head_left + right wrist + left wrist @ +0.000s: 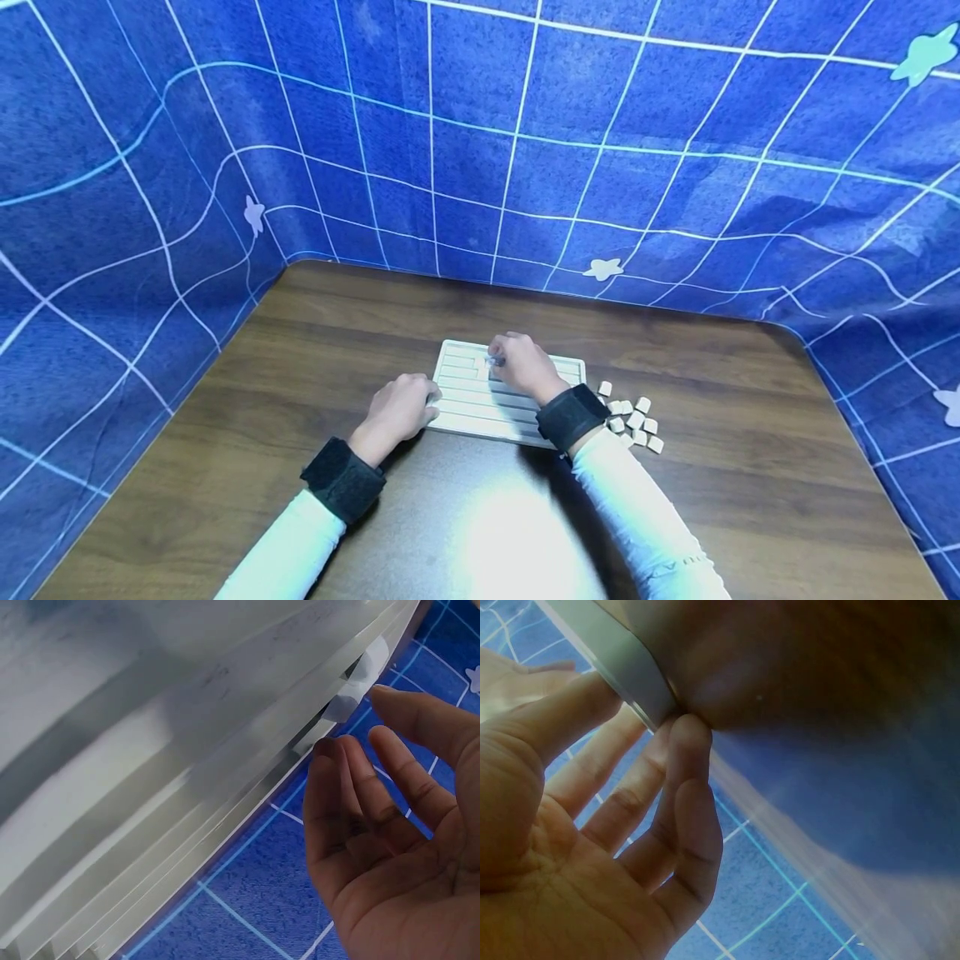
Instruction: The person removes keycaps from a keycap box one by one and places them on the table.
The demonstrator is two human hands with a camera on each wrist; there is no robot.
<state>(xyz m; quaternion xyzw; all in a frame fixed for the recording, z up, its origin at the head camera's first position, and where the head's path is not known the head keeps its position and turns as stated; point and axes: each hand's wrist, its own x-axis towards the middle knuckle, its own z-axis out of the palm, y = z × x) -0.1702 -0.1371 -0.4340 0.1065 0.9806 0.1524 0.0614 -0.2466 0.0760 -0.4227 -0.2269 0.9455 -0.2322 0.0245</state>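
Note:
A white ridged tray [472,408] lies on the wooden table, its rows running left to right. My left hand [401,407] holds the tray's left end, thumb on one side and fingertips at the corner [656,705]. Over the tray's far rows, my right hand [522,362] bends its fingers down. In the right wrist view a small white cube [343,707] sits between its thumb and fingertips, and another white cube [373,658] stands beside it in the same row. From the head, the right fingers partly hide these cubes.
Several loose pale cubes [636,419] lie scattered on the table [750,467] just right of the tray, near the right wrist. A blue cloth wall [465,150] with a white grid rises behind and beside the table. Bright glare covers the table's front.

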